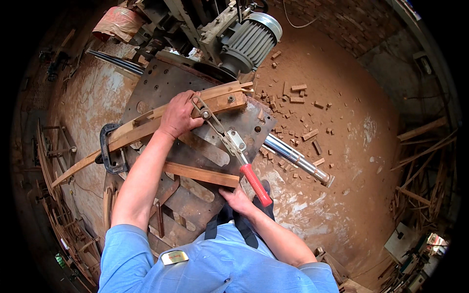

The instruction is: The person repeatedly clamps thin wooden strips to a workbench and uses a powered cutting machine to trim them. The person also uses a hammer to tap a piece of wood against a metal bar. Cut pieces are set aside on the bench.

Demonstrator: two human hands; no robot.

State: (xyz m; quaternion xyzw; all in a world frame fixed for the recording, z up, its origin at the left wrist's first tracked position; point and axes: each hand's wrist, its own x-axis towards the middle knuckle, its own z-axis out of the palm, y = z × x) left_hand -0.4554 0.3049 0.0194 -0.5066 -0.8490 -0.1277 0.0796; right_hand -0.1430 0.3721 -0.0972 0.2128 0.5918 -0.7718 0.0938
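My left hand (181,115) grips a curved wooden piece (220,89) lying along a wooden form (132,135) on the drilled steel table (145,88), beside the linkage of a toggle clamp (234,139). A black C-clamp (104,149) spans the wood farther left. The clamp's red handle (255,184) angles down toward me. My right hand (236,201) is low at the table's near edge, touching or just below the end of a straight wooden strip (200,172); its fingertips are hidden.
A machine with a finned motor (246,43) stands at the back. A steel shaft (295,158) juts from the table's right side above a dusty floor with scattered wood offcuts (298,88). Timber piles (417,195) line the right, and more long strips (56,210) lie at left.
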